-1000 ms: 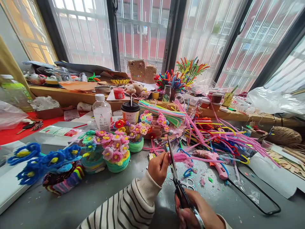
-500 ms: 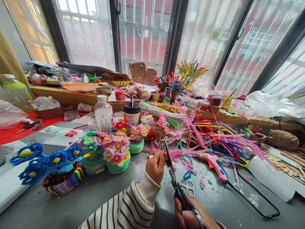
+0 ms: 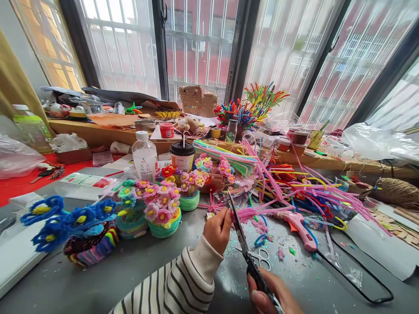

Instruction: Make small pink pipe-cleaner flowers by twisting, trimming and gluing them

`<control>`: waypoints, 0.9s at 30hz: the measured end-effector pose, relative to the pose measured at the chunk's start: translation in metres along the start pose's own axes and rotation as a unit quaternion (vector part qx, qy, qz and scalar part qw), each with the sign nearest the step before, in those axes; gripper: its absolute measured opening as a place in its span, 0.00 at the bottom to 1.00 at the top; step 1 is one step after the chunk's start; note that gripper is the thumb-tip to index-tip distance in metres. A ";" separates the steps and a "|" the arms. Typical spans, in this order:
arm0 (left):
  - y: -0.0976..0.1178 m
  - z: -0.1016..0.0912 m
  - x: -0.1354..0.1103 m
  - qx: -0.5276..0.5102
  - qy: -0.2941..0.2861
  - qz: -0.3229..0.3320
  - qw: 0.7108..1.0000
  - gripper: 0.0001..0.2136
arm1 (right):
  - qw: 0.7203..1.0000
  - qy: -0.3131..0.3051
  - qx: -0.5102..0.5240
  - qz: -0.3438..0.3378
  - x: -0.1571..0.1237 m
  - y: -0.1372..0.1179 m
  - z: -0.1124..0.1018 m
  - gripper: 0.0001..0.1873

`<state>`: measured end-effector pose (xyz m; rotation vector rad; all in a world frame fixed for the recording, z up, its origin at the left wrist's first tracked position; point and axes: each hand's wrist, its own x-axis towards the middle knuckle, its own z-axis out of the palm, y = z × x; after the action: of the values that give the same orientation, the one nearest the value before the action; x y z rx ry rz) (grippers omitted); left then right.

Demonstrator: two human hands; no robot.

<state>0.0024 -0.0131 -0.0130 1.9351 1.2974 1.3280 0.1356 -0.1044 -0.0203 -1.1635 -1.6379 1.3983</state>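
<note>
My left hand (image 3: 217, 230), in a striped sleeve, pinches the end of pink fuzzy pipe cleaners (image 3: 246, 214); its fingers hide the held part. Black-handled scissors (image 3: 242, 242) point up and away, their blades crossing the pink pieces right beside my left fingertips. Around the scissors' handles my right hand (image 3: 273, 291) is closed, low in the view. Small white-handled scissors (image 3: 262, 259) lie on the table just beyond it. To the left stand little pots of pipe-cleaner flowers, one with pink blooms (image 3: 163, 201) and one with blue blooms (image 3: 78, 219).
A pink glue gun (image 3: 301, 232) with a black cord lies to the right. Loose pipe cleaners (image 3: 322, 192) heap behind it. A plastic bottle (image 3: 144, 157) and a lidded cup (image 3: 182, 156) stand behind the flowers. Twine (image 3: 401, 192) sits at the far right.
The scissors' handles have come closer together in my right hand, and the blades look nearer to shut. The whole scene has shifted slightly right in view. My left hand keeps its pinch.
</note>
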 end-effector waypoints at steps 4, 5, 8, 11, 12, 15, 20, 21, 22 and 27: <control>0.000 0.000 0.000 -0.021 -0.008 -0.001 1.000 0.13 | 0.999 -0.013 -0.031 0.001 0.006 0.005 -0.004 0.26; -0.001 0.001 0.000 -0.034 -0.012 -0.004 0.999 0.13 | 0.999 -0.018 -0.036 0.003 0.008 0.008 -0.005 0.26; -0.003 0.002 0.000 -0.068 -0.023 -0.017 0.997 0.13 | 0.998 -0.043 -0.037 0.009 0.012 0.016 -0.005 0.26; -0.005 0.003 0.001 -0.081 -0.027 -0.028 0.996 0.13 | 0.998 -0.061 -0.011 0.004 0.012 0.013 -0.004 0.25; -0.006 0.003 0.001 -0.086 -0.029 -0.030 0.995 0.13 | 0.998 -0.060 -0.002 0.004 0.011 0.010 -0.005 0.25; -0.005 0.002 0.001 -0.103 -0.049 -0.034 0.993 0.13 | 0.997 -0.080 0.004 0.014 0.007 -0.003 -0.011 0.27; 0.001 0.000 0.000 -0.107 -0.086 -0.029 0.990 0.13 | 0.996 -0.091 -0.004 0.010 0.007 -0.012 -0.021 0.29; 0.002 -0.001 0.000 -0.107 -0.085 -0.028 0.990 0.13 | 0.996 -0.088 -0.011 0.009 0.008 -0.010 -0.021 0.28; 0.002 -0.001 -0.001 -0.106 -0.083 -0.027 0.990 0.13 | 0.997 -0.080 -0.019 0.006 0.009 -0.009 -0.021 0.27; -0.001 0.001 -0.001 -0.111 -0.066 -0.036 0.991 0.14 | 0.998 -0.051 -0.045 -0.001 0.015 0.003 -0.018 0.24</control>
<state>0.0026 -0.0128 -0.0149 1.7741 1.0954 1.2308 0.1467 -0.0841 -0.0206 -1.1569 -1.7892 1.4159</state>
